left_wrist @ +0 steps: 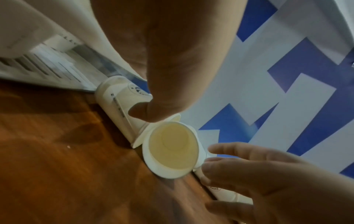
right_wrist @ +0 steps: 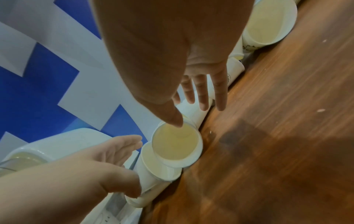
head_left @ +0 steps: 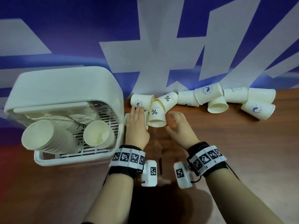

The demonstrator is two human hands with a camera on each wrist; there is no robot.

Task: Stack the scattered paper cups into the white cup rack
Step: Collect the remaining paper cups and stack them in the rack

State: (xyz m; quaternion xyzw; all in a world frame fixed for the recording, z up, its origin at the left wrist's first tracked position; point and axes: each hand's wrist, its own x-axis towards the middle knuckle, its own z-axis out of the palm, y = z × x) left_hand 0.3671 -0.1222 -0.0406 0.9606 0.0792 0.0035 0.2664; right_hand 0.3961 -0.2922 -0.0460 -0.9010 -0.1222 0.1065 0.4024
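Observation:
The white cup rack (head_left: 64,88) stands at the left on the wooden table and holds stacks of paper cups (head_left: 48,136) lying on their sides. Just right of it, my left hand (head_left: 137,122) lies with straight fingers over a cup on its side (right_wrist: 153,174); its thumb (left_wrist: 141,113) touches that cup's wall. A "%" cup (head_left: 156,115) leans against it with its mouth towards me. My right hand (head_left: 175,125) hovers open just right of the "%" cup, fingers (right_wrist: 203,94) spread, holding nothing.
Several more paper cups (head_left: 208,96) lie tumbled along the blue and white wall banner (head_left: 161,46), out to the far right (head_left: 257,109). Bare wooden table (head_left: 234,151) stretches in front of the cups and to the right of my arms.

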